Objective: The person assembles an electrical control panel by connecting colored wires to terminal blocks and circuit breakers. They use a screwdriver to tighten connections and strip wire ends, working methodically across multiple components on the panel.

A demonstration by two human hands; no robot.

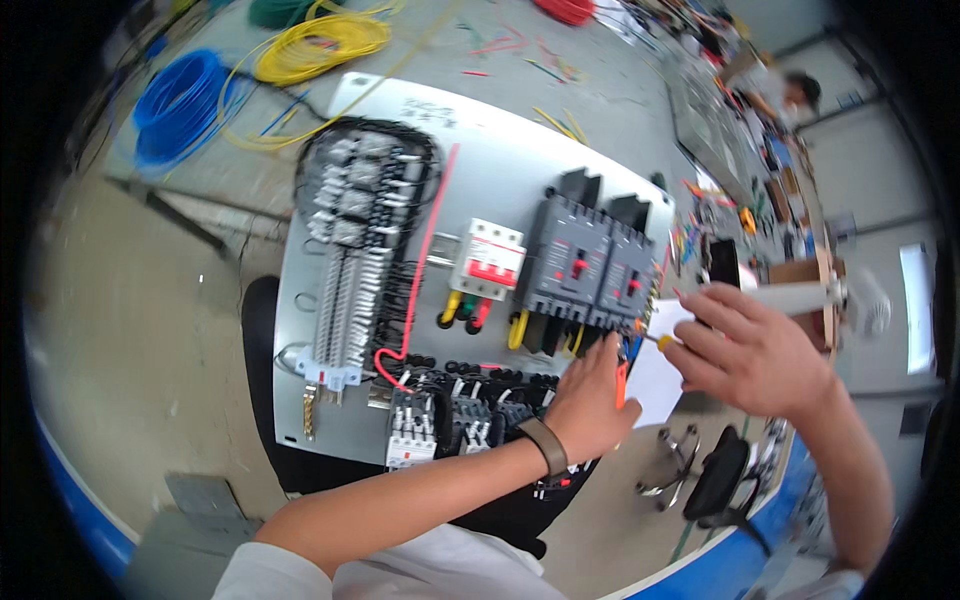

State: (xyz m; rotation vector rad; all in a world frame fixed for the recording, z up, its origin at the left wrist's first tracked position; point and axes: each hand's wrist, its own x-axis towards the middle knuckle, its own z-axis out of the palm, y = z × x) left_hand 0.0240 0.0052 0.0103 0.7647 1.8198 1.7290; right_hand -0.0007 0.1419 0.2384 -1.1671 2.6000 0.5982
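R hand clenched on screwdriver, tip at lower edge of dark breakers. L hand just below, pinching orange wire. Both over right part of panel.

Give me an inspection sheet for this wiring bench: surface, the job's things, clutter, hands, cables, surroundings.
Surface: grey metal mounting panel lying flat over a black chair.
Job's things: two dark grey moulded breakers; white breaker with red band; grey terminal strip; contactors along the near edge.
Clutter: white paper sheet beside the panel; wire offcuts on the floor.
Hands: left hand rests below the breakers, with something orange by its fingers; right hand grips a yellow-handled screwdriver aimed at the breakers.
Cables: red wire across the panel; blue coil, yellow coil.
Surroundings: long cluttered workbench, another person at its far end.
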